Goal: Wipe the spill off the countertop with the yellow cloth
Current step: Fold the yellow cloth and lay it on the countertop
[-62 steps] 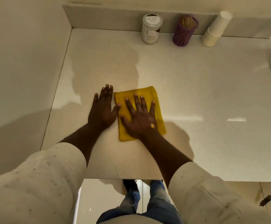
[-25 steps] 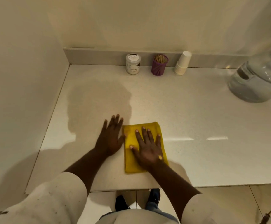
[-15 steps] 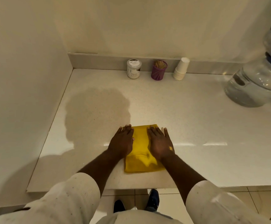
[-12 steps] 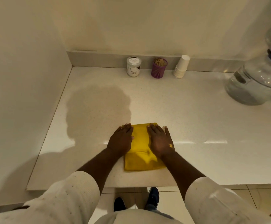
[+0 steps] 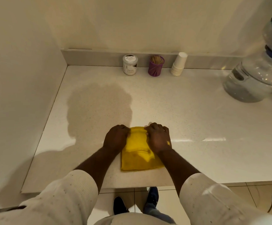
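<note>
While both hands press down on it, a folded yellow cloth (image 5: 137, 157) lies on the white speckled countertop (image 5: 188, 114), close to the front edge. The left hand (image 5: 115, 138) sits on the cloth's left side and the right hand (image 5: 158, 138) on its right side, knuckles up, fingers curled over the far corners so that they pinch the fabric. Between the hands the cloth is bunched into a few raised wrinkles, and its near edge lies flat. A small yellow mark (image 5: 168, 142) shows on the back of the right hand near the wrist. Both forearms are bare, with white speckled sleeves (image 5: 70, 190) pushed up near the elbows.

At the back of the counter, against a low grey upstand, stand three things in a row: a white jar (image 5: 130, 64) labelled "Masala Extract", a purple holder of toothpicks (image 5: 155, 66), and a leaning stack of white paper cups (image 5: 178, 64). On the far right stands a large clear water bottle (image 5: 258, 75) set upside down on a dispenser base. Whether any liquid lies on the countertop cannot be told; the dark patch beyond the left hand looks like a shadow. Below the counter edge, dark shoes (image 5: 120, 207) stand on a tiled floor.
</note>
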Demonstrator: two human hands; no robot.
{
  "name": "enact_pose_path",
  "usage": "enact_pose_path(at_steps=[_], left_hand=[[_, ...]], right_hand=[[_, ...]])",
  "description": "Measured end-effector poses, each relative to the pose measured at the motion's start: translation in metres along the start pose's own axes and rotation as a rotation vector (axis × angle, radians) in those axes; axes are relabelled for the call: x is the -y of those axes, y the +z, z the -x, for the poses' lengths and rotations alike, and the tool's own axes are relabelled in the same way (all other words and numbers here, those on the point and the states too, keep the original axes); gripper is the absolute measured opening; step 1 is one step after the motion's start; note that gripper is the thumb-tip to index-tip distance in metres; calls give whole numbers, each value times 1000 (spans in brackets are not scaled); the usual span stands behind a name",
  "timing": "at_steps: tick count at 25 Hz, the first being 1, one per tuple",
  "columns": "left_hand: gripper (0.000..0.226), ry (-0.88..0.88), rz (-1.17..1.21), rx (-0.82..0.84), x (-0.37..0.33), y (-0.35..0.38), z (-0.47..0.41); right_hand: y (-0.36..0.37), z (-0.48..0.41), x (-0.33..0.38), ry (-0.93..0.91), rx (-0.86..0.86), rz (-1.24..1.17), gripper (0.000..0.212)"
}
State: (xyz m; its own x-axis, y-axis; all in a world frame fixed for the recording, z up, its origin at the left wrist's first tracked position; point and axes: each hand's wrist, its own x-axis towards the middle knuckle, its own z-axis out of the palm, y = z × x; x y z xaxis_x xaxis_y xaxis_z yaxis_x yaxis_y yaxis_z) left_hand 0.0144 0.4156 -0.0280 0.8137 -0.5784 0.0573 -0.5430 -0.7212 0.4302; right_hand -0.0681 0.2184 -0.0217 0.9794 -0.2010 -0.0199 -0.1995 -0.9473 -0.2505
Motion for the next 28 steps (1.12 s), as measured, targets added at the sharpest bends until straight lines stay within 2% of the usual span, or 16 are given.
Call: enact_pose_path(at_steps=[13,16,22,25,28], left_hand=[[24,26,33,15,-9,-16,-5],[21,107,59,-37,-24,-30,-15],[19,279,96,-134,-84,-47,-45],[21,415,82,-202,-119,-45,-63],[21,479,69,-243,-160,-36,-83]], right_hand=[[-28,7,-1,-64,-83,23,27],[-46,9,-8,-44,-128,19,28],[-88,21,-47,33,-343,5,31],[-107,27,-77,77,-422,20,35],[-127,29,-119,66,-464,38,37]])
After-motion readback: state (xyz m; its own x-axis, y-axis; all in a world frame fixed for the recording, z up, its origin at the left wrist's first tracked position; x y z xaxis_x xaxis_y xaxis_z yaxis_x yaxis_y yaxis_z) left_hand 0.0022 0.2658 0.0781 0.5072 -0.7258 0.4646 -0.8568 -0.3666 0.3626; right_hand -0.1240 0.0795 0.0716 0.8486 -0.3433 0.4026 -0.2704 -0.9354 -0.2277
